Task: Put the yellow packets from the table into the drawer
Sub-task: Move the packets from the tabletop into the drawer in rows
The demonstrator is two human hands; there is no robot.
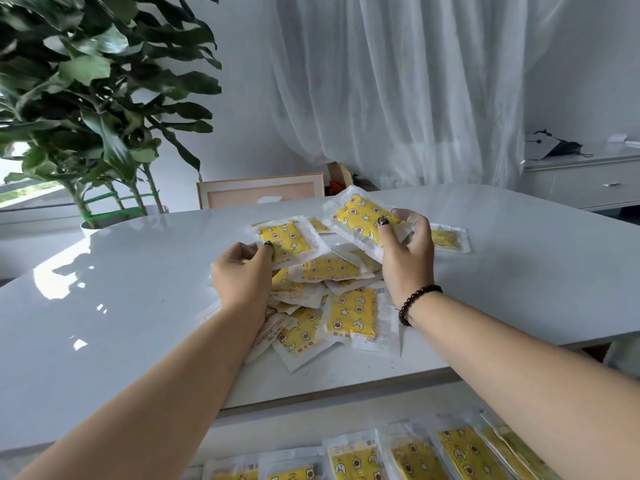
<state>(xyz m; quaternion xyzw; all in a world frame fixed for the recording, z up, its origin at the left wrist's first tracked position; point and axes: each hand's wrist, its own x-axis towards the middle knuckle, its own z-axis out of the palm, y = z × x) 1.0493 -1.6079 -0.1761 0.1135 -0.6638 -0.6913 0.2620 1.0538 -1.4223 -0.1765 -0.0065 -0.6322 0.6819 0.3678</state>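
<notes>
Clearly the yellow packets [332,299] are light, flat, soft things in slick clear wrappers with wide sealed borders, so they look apt to slide over one another and are best pinched at an edge or corner, thumb on top and fingers beneath. They lie in a loose overlapping heap on the white table [138,306], with more already set in a row in the drawer [381,459] at the bottom of the view. The left hand [242,271] reaches forward, knuckles up, and pinches the near corner of one packet [287,242] at the heap's far side. The right hand [408,251], a bead bracelet [415,303] on its wrist, is raised above the heap, fingers curled round the end of another packet [360,211], which tilts upward.
</notes>
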